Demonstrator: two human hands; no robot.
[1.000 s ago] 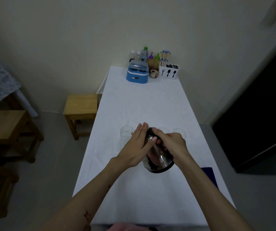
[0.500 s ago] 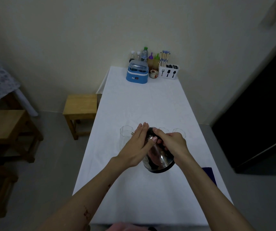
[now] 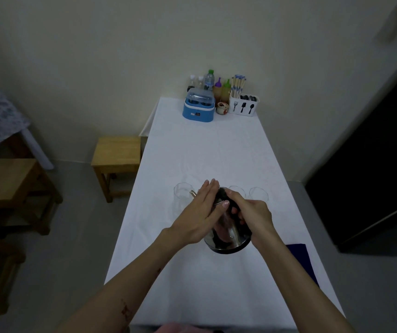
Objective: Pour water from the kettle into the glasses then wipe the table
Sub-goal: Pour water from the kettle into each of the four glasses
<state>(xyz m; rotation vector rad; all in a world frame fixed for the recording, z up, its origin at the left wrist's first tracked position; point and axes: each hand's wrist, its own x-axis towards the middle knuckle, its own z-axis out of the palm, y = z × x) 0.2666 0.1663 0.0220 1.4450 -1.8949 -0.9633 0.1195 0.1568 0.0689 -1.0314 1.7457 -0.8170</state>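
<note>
A shiny steel kettle [image 3: 226,234] is lifted off the white table [image 3: 207,152] and tipped forward and left, its spout [image 3: 192,193] over the left glass [image 3: 180,192]. My right hand [image 3: 250,215] grips its dark handle. My left hand [image 3: 202,212] lies flat with fingers together against the kettle's lid and side. Two more clear glasses stand behind the kettle: one [image 3: 237,189] mostly hidden, one [image 3: 258,193] further right. A folded blue cloth [image 3: 300,258] lies at the table's right edge, partly behind my right forearm. Water flow is not discernible.
At the far end of the table stand a blue appliance [image 3: 198,106], several bottles [image 3: 208,80], a small cup [image 3: 222,108] and a white cutlery holder [image 3: 244,104]. Wooden stools [image 3: 116,152] stand on the floor to the left. A dark doorway is on the right.
</note>
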